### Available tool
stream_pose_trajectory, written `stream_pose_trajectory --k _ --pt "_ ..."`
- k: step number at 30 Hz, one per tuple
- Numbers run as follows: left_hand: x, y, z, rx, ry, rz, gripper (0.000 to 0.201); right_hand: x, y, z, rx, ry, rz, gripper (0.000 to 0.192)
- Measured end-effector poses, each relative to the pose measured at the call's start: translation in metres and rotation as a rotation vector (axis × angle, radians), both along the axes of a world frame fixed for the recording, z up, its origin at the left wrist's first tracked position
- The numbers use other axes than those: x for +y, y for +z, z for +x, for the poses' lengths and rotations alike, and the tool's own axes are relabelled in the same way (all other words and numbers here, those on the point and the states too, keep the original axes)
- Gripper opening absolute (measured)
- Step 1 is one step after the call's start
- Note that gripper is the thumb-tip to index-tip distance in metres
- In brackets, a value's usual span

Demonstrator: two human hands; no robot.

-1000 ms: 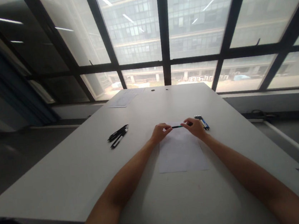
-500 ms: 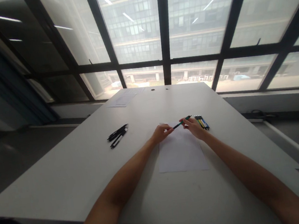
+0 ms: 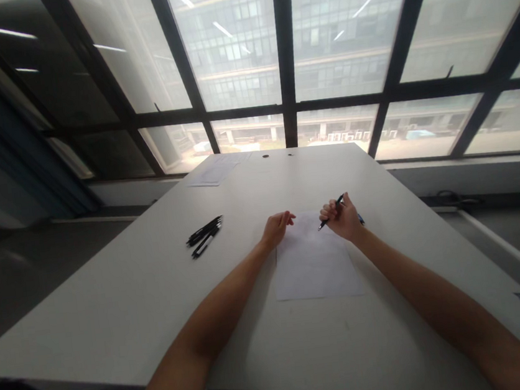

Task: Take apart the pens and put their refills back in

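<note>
Where tall windows [image 3: 245, 65] rise, white table [image 3: 158, 294] bears paper [image 3: 315, 267].

Pens [image 3: 360, 218] behind right hand [image 3: 344, 220] (mostly)

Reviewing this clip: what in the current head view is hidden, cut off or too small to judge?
- Coloured pens beside the right hand: mostly hidden by it; count unclear.
- Pen in the right hand: tip too small to tell if it touches the sheet of paper.
- Left hand: fingers curled, contents not visible.
- Far papers: print too small to read.
- Black pens: overlapping, count uncertain.
</note>
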State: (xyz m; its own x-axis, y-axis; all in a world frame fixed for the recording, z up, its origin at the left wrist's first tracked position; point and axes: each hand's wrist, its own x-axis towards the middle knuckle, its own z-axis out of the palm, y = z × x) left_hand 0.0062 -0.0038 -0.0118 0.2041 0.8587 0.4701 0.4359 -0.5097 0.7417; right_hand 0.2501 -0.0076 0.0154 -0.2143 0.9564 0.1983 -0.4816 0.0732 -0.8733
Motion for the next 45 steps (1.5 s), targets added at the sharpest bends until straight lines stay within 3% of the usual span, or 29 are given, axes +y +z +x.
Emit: stream_pose_trajectory --k 12,19,23,28,32,37,45 --pt "0.003 -0.002 -0.001 0.060 -0.001 -0.017 0.063 0.001 -0.001 0.005 0.163 0.017 -0.055 0.051" --pt "0.000 0.002 0.001 0.181 -0.017 0.040 0.033 0.007 -0.007 0.003 0.154 -0.009 -0.095 0.024" --pt "0.000 0.002 0.001 0.214 -0.002 0.059 0.025 0.008 -0.010 0.000 0.130 -0.058 -0.103 0.043" --pt "0.002 0.001 0.000 0.239 0.014 0.061 0.023 0.006 -0.013 -0.008 0.027 -0.133 -0.104 0.062" --pt "0.002 0.002 0.001 0.273 0.021 0.055 0.021 0.001 -0.014 -0.013 -0.112 -0.204 -0.025 0.049" --pt "0.003 0.001 0.001 0.309 0.028 0.037 0.022 0.003 -0.022 -0.014 -0.384 -0.444 0.110 0.035" --pt "0.004 0.000 0.001 0.345 0.030 0.000 0.026 0.010 -0.035 -0.016 -0.547 -0.387 0.199 0.035"
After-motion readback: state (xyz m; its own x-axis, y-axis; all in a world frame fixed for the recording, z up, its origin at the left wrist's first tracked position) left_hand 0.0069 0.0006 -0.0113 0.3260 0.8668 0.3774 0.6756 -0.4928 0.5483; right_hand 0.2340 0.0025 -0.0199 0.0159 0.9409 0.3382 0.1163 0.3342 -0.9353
